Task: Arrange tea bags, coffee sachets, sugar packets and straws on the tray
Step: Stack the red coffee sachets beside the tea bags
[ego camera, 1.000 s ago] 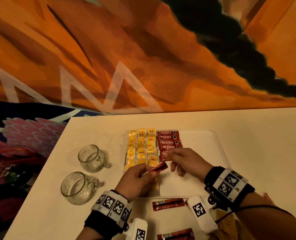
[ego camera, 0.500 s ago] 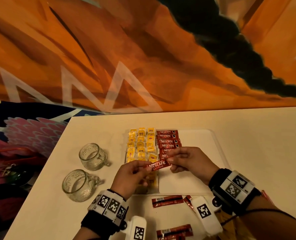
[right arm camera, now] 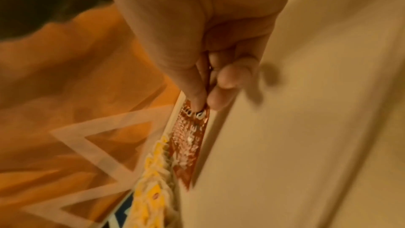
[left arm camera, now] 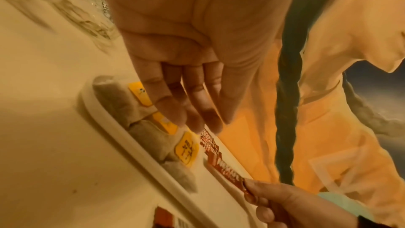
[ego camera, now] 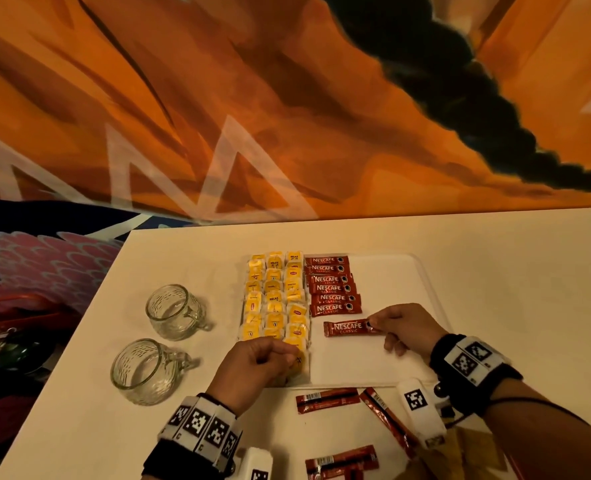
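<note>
A white tray (ego camera: pixel 392 282) holds three columns of yellow tea bags (ego camera: pixel 275 296) and, beside them, a stack of red coffee sachets (ego camera: pixel 332 285). My right hand (ego camera: pixel 373 325) pinches one more red coffee sachet (ego camera: pixel 347 329) by its right end, just below that stack and low over the tray. The right wrist view shows thumb and fingers pinching the sachet (right arm camera: pixel 190 145). My left hand (ego camera: pixel 285 356) hovers over the nearest tea bags at the tray's front left. Its fingers (left arm camera: pixel 197 119) are relaxed and hold nothing.
Two glass mugs (ego camera: pixel 174 311) (ego camera: pixel 145 372) stand on the table left of the tray. Loose red sachets (ego camera: pixel 327 400) (ego camera: pixel 387 420) (ego camera: pixel 341 460) lie on the table in front of the tray. An orange painted wall runs behind the table.
Both hands held the sachet half a second ago. The left hand has let go and drawn back; the right hand has carried the sachet rightward and lower, under the stack.
</note>
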